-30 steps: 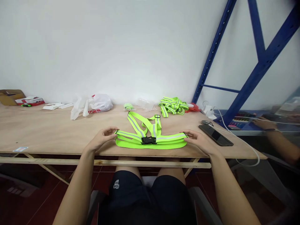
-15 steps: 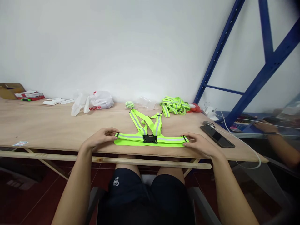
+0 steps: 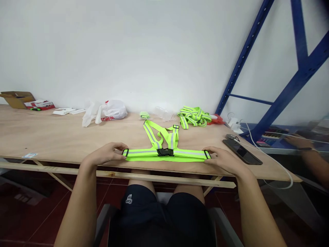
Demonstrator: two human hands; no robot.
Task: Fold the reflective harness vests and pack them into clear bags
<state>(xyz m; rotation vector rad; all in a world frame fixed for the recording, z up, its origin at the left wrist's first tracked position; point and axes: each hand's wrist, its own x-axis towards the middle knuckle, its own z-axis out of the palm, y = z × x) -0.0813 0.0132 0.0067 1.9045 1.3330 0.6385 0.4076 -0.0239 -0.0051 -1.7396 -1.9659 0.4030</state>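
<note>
Pinching the left end of the neon reflective harness [image 3: 141, 153], the left hand [image 3: 106, 153] has its fingers nearly together beside a black slider [image 3: 125, 152]; the right hand [image 3: 224, 158] pinches the opposite end likewise. The harness lies along the near edge of the surface [image 3: 64, 137], its black buckle [image 3: 165, 152] midway between the 2 hands, shoulder straps [image 3: 153, 133] reaching far. Right of the right hand lies a smartphone [image 3: 242, 151].

The left hand [image 3: 105, 154] and right hand [image 3: 226, 160] moved farther apart. The waist strap [image 3: 141, 151] between them was drawn longer and straighter; its lower band [image 3: 167, 159], previously round-cornered, was pulled into a narrower, straighter strip.
</note>
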